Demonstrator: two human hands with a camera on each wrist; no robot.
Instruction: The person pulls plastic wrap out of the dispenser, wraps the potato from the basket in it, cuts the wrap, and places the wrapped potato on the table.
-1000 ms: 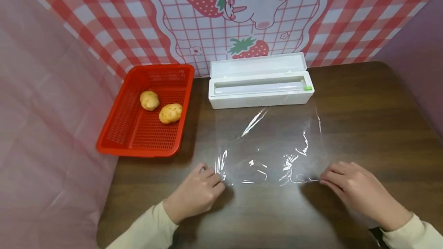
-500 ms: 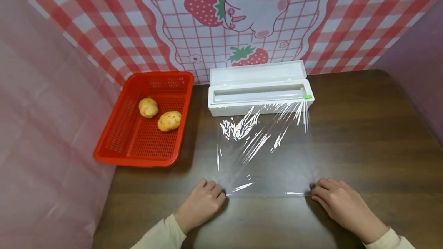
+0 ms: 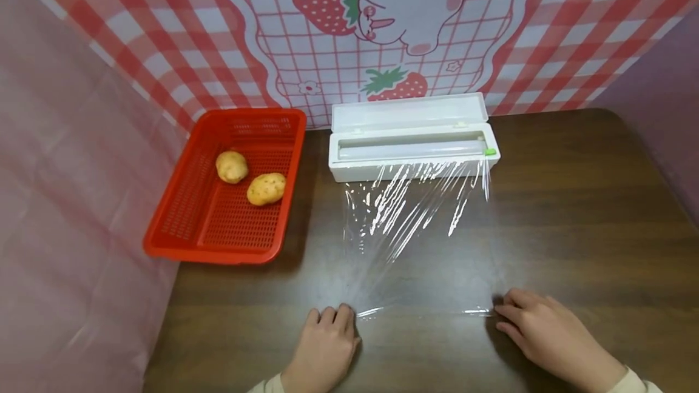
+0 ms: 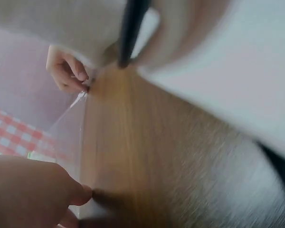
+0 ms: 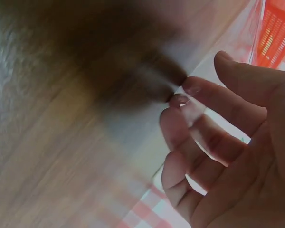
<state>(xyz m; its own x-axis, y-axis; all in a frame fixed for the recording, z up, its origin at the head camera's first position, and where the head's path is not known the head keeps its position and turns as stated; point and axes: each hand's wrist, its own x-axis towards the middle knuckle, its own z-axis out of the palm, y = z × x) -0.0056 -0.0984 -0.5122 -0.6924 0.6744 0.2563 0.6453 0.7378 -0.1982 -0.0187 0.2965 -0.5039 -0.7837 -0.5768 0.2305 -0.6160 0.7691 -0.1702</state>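
In the head view a sheet of clear plastic wrap stretches toward me over the table from a white wrap dispenser box with its lid raised. My left hand touches the sheet's near left corner, fingertips down and thumb apart. At the near right corner, the fingertips of my right hand rest on the film. The right wrist view shows its thumb held away from loosely bent fingers. Bright creases run across the film between box and hands.
Left of the box stands a red plastic basket holding two potatoes, a rounder one and a longer one. A green slider sits at the box's right end. Behind hangs a red checked cloth.
Both hands have drawn the film nearer to me, and it now lies creased from the box front. Left fingers have straightened somewhat, and the right thumb has parted from its fingers.
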